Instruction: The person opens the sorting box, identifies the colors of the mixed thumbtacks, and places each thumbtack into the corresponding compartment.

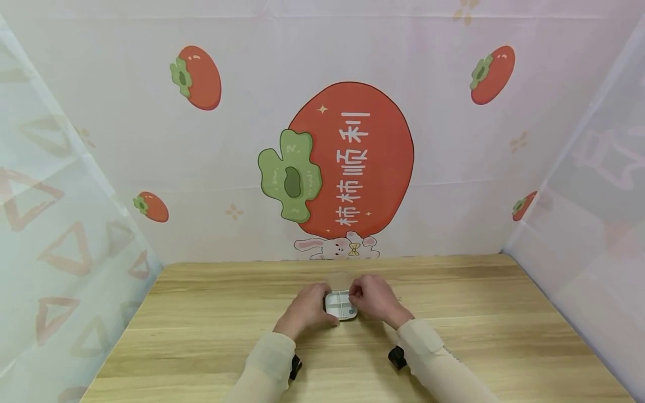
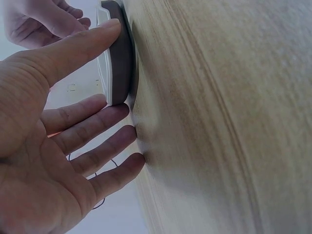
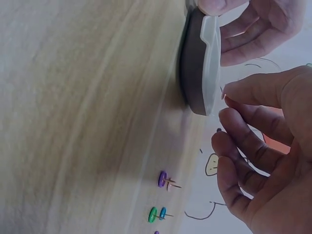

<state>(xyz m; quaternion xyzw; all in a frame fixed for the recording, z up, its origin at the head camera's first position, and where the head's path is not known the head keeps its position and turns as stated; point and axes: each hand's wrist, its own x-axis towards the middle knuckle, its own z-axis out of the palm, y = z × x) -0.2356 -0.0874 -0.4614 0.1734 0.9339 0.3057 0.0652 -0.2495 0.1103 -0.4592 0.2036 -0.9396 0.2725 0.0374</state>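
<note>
A small compartment box, white and divided inside with a dark grey outer shell, stands between both hands. My left hand grips it from the left, thumb on the near side and index finger at the far side; the other fingers extend past it. A small dark round spot shows in its near right compartment. My right hand is over the box's right side. Thumb and index finger pinch a tiny pale sliver, seemingly part of a thumbtack, mostly hidden by the fingertips.
Beyond the right hand, a purple thumbtack, a green thumbtack and a blue one lie on the wooden table, pins up. A see-through flap shows behind the box. A printed cloth wall rises at the table's back.
</note>
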